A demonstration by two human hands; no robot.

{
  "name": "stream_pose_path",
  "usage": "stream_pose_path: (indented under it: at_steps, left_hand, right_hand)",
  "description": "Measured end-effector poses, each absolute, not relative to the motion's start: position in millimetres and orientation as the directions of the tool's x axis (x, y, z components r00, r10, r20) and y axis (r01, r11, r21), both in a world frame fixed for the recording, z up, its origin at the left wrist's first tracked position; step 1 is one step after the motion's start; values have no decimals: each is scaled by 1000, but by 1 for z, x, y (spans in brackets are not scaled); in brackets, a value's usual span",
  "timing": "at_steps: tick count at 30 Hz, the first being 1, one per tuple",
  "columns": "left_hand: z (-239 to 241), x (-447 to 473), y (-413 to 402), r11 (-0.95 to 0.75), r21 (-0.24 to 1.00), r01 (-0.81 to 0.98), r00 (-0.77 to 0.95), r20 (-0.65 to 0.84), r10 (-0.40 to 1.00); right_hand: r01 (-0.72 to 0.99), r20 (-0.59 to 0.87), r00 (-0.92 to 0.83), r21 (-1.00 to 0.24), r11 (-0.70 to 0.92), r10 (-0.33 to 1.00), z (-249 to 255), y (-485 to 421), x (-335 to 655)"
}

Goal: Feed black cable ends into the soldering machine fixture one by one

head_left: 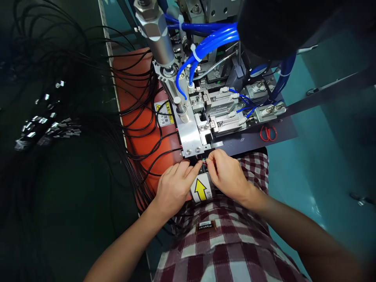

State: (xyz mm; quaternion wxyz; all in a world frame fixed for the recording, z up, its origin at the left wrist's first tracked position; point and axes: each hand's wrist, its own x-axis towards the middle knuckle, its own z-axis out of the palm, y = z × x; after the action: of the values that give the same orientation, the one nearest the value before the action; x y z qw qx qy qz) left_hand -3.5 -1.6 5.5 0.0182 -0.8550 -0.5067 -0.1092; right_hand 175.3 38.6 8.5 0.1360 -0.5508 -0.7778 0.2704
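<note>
Thin coloured wires (204, 161) show between my two hands, at the front edge of the machine (190, 137). My right hand (227, 172) is closed in a pinch on the wires, thumb and index finger together. From the other side my left hand (175, 183) has its index finger pointing to the same wires and its other fingers curled; what it grips is hidden under it. Just below the fingertips is a white label with a yellow arrow (201, 189). Black cables (152, 156) run over the orange surface (138, 137) left of my hands.
A large bundle of cables with shiny metal connectors (49, 127) hangs at the left. Blue air tubes (214, 41) and a metal cylinder (160, 39) rise above the machine. Red-handled scissors (268, 134) lie on the grey plate (243, 141) at the right.
</note>
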Motion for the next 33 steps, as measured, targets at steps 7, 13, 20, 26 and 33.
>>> stream_pose_path:
  at_steps: [7, 13, 20, 26, 33]
  left_hand:
    - [10, -2, 1, -502, 26, 864, 490, 178, 853]
    - [6, -5, 2, -503, 84, 860, 486, 168, 858]
    - [5, -6, 1, -497, 132, 857, 474, 173, 863]
    - [5, -4, 3, -492, 160, 856, 462, 194, 866]
    - [2, -7, 2, -517, 235, 823, 470, 230, 852]
  right_hand:
    - [746, -153, -367, -638, 192, 917, -1, 46, 181]
    - [626, -242, -288, -779, -9, 926, -9, 46, 196]
    - [490, -138, -283, -871, 19, 949, -3, 46, 185]
    - [516, -261, -280, -852, -84, 924, -17, 47, 186]
    - [498, -192, -257, -866, -41, 947, -6, 45, 181]
